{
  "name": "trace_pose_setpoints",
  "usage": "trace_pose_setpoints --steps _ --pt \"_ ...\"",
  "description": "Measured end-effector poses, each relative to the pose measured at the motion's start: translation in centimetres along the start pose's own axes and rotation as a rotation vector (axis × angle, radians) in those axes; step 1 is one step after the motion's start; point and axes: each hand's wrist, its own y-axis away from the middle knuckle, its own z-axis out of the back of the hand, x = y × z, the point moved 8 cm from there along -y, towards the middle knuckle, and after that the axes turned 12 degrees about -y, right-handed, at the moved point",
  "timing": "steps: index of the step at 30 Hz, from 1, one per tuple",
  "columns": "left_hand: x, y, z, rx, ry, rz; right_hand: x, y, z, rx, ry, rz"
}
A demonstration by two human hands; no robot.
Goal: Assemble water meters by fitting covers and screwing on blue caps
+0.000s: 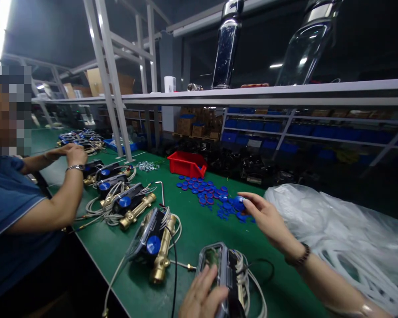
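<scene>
My left hand point(202, 295) lies on the clear cover of a water meter unit point(223, 269) at the front edge, its fingers stretched out over the lid. The unit has a black body and coiled pale cables beside it. My right hand point(271, 223) pinches a round blue cap point(239, 203) between thumb and fingertips, just above the right end of a spread of loose blue caps point(202, 190). To the left of my left hand is another meter unit point(153, 245), with a blue disc on its side and a brass pipe body.
A red bin point(187, 165) stands behind the caps, near a hex key point(161, 192) and small metal parts point(147, 166). Several more meters point(126, 203) line the left, where a co-worker's hands point(75, 154) work. Plastic bags point(338, 229) lie right; a shelf point(268, 95) crosses above.
</scene>
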Motion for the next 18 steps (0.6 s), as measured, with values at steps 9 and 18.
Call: trace_pose_setpoints --steps 9,18 --pt "1.3 -1.3 0.6 0.148 0.214 0.282 3.9 14.5 -4.9 0.303 -0.289 -0.139" --pt "2.0 -0.9 0.3 0.198 0.276 0.376 3.7 14.9 -5.6 0.132 -0.119 0.134"
